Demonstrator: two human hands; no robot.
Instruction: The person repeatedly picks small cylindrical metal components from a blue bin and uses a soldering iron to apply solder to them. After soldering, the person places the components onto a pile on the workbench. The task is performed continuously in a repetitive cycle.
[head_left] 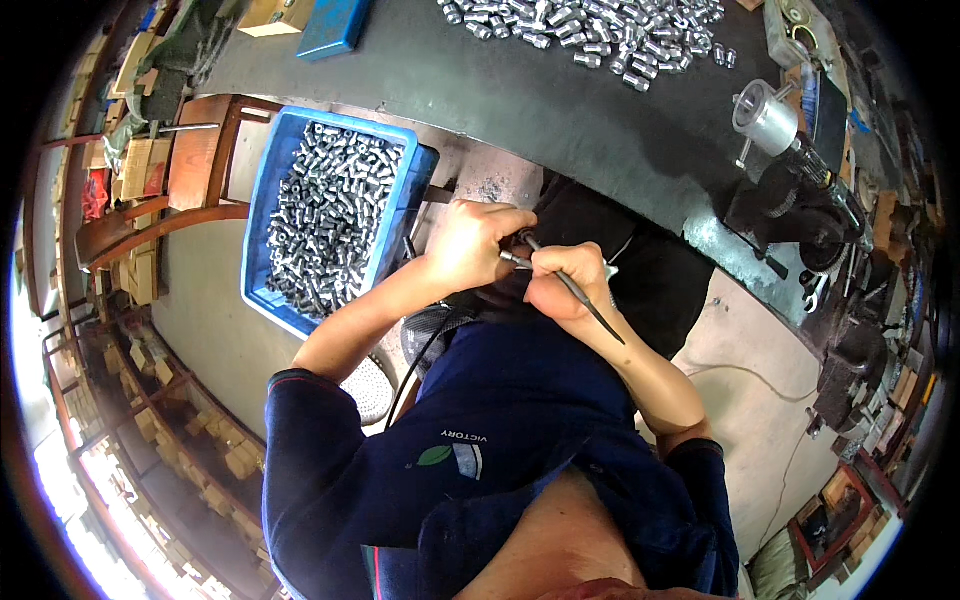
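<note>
A wooden chair [195,165] with a curved brown frame is seen at 9 o'clock of the frame. Just beside it, a rectangular blue plastic crate [262,215] is filled with small cylindrical metal fittings [325,215], dull grey and knurled-looking. At 3 o'clock of the crate, the left hand [470,245] is clenched around a small metal part; the part itself is mostly hidden by the fingers. Touching it at 4 o'clock, the right hand [560,285] is closed on a thin dark rod-like tool [580,295], its tip pointed at the left hand. A dark matte worktable [560,110] lies at 12 o'clock, bearing a loose heap of shiny fittings [590,30]. At 2 o'clock, a smooth silver cylinder [765,115] is mounted on dark machinery.
</note>
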